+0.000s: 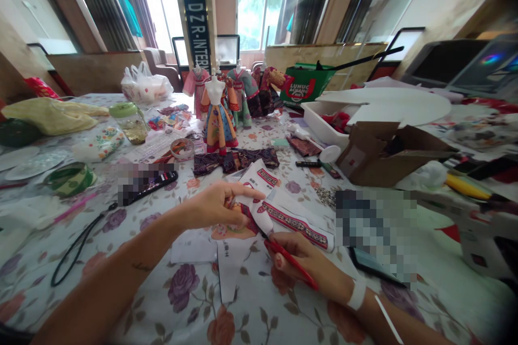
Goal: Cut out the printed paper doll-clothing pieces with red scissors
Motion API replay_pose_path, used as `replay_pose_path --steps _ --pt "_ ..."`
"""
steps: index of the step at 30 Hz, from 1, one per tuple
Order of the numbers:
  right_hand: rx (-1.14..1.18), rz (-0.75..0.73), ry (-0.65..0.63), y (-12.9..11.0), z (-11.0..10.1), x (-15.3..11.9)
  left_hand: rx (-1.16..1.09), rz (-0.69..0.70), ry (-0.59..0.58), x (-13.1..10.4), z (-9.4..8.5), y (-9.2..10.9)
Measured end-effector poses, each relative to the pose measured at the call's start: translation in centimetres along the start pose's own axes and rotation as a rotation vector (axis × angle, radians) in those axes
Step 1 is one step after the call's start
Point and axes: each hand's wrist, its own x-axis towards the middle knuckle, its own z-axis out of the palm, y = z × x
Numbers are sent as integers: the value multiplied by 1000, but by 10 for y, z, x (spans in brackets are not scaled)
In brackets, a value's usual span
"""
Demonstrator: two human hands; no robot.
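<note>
The right hand (pixel 301 259) is closed around a red-handled tool (pixel 294 265), which looks like a pair of scissors. Its dark tip points away from the person and meets the white edge of the printed fabric (pixel 300 226). The left hand (pixel 218 205) is above the same pieces, with the index finger stretched out toward the white edge and the thumb lower, so it is partly open. I cannot tell whether it pinches the fabric or only rests on it. The printed fabric lies on the flower-patterned desk (pixel 157 302), between and in front of the two hands, and it has a red and dark ornamental band. Just beside it, under the left hand, there is an orange piece (pixel 225 231).

Beyond the hands, a folded dark patterned cloth (pixel 259 158) lies in front of a small white doll form (pixel 218 118), which wears a colourful skirt. Other small dressed figures (pixel 242 88) stand behind it. On the right is an opened cardboard box (pixel 366 159); on the left, a jar with a green lid (pixel 131 124).
</note>
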Motion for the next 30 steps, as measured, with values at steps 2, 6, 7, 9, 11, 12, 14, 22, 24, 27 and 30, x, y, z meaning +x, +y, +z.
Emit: replay_pose_path --steps 2,6,7,9,11,12,14,22,24,27,30 --pt "-6 3 9 -1 1 0 4 -1 5 0 1 0" --pt "-1 17 23 -2 2 0 -6 1 -2 1 1 -3" --pt "0 18 23 -2 2 0 -6 4 -1 1 0 -3" --pt "1 17 14 -2 2 0 3 13 3 2 0 -4" --pt "5 17 10 -2 1 0 9 15 9 2 0 -5" --pt "7 17 10 -2 1 0 8 13 8 2 0 -4" --pt "2 18 16 -1 0 1 -5 6 4 2 0 -4" --pt "-18 20 32 -3 2 0 -20 2 -2 1 -1 -2" --pt "-13 21 33 -3 3 1 -20 14 -3 1 -1 -4" --pt "7 19 31 -1 2 1 -10 32 -3 2 -1 -6" --pt "19 21 31 0 2 2 -8 45 -9 3 -2 -9"
